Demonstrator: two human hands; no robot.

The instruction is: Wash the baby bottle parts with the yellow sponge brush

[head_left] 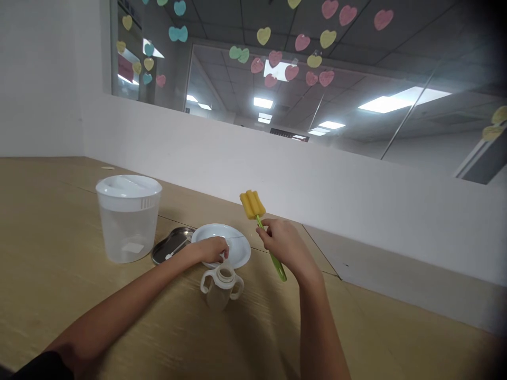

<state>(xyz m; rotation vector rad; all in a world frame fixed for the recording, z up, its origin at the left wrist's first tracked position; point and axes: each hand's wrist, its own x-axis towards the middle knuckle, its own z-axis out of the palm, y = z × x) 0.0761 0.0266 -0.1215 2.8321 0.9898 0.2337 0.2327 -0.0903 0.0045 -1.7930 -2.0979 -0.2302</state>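
My right hand (283, 240) is closed around the green handle of a sponge brush (252, 205), whose yellow sponge head points up and away. Over the near left part of a white bowl (240, 248) is my left hand (214, 249), its fingers curled; what they hold, if anything, is hidden. Just below that hand a baby bottle (219, 287) with two white side handles stands on the table, its top uncovered and its mouth open.
A lidded translucent bucket (129, 221) stands at the left. Between it and the bowl lies a dark metal tray (170, 244) with a thin white utensil, partly behind my left forearm. A white wall with a window rises behind the wooden table (59, 221).
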